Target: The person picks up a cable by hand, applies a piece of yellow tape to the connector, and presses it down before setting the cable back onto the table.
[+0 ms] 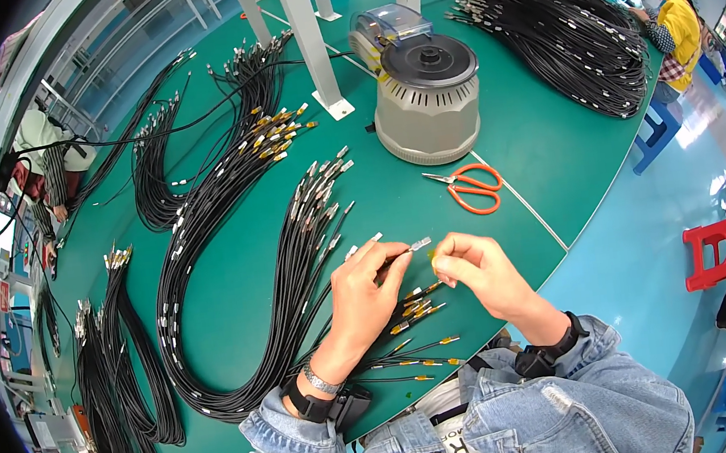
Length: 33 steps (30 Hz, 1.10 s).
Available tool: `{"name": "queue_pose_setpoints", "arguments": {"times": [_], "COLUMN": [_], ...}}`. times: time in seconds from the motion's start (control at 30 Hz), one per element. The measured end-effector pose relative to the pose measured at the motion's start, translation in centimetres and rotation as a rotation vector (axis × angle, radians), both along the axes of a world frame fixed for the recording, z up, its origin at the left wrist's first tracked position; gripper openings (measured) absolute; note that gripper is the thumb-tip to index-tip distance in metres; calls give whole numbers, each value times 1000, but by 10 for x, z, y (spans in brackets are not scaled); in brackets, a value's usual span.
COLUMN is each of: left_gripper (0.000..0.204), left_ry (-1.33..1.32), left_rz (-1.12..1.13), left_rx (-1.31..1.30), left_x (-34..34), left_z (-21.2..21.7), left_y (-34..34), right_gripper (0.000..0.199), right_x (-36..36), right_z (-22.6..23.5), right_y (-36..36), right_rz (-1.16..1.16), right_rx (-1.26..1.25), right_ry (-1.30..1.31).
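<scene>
My left hand [368, 287] is closed in a pinch on a black cable, whose silvery connector [420, 244] sticks out past the fingertips toward the right. Just right of it, my right hand [481, 272] pinches a small scrap of yellow tape [432, 255], apart from the connector. Under and beside my hands lie cable ends with yellow-wrapped tips [417, 310]. A long looped bundle of black cables [286, 298] curves away to the left of my left hand. Orange-handled scissors [477, 188] rest on the green table beyond my right hand.
A round grey tape dispenser [427, 98] stands beyond the scissors, near a white metal post [311, 44]. More black cable bundles lie at far right [566, 42] and left [116, 380]. Co-workers sit around the green table [517, 164]; a red stool [712, 254] stands at right.
</scene>
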<state>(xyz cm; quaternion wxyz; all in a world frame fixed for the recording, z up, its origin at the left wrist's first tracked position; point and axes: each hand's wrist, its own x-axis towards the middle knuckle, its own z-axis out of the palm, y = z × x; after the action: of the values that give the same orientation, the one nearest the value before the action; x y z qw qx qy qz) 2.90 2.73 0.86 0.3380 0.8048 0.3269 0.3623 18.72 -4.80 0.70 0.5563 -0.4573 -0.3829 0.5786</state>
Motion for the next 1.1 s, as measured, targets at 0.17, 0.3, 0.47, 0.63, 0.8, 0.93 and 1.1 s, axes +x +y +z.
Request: {"name": "queue_pose_setpoints", "arguments": {"times": [0.17,0.3,0.47,0.63,0.8,0.93,1.1], "left_gripper": [14,21,28,34,38,40,40], "left_ry": [-25,4,14,43,44,49,43], "left_rz": [21,27,20,21,6,3,6], "left_rx": [319,398,464,456,492,513,517], "left_x": [2,0,-1,-2,-2,-2,-1], "left_z": [-7,-7,-7,-5,-5,-4,-5], "left_y": [-3,-5,-5,-7,-7,-7,-6], "right_gripper": [11,11,11,12,13,14,15], "right_x": [-5,-7,-5,-2,2,4,8], "right_z": [-2,-5,-2,3,6,7,9], "right_y": [0,0,1,2,4,6,7], "right_rz": [-23,-50,-53,-23,7,22,62], "right_rx": [6,-14,-74,-84,-123,-136,-159], "right_ry": [-64,-81,-83,-101,-137,-126,-109]}}
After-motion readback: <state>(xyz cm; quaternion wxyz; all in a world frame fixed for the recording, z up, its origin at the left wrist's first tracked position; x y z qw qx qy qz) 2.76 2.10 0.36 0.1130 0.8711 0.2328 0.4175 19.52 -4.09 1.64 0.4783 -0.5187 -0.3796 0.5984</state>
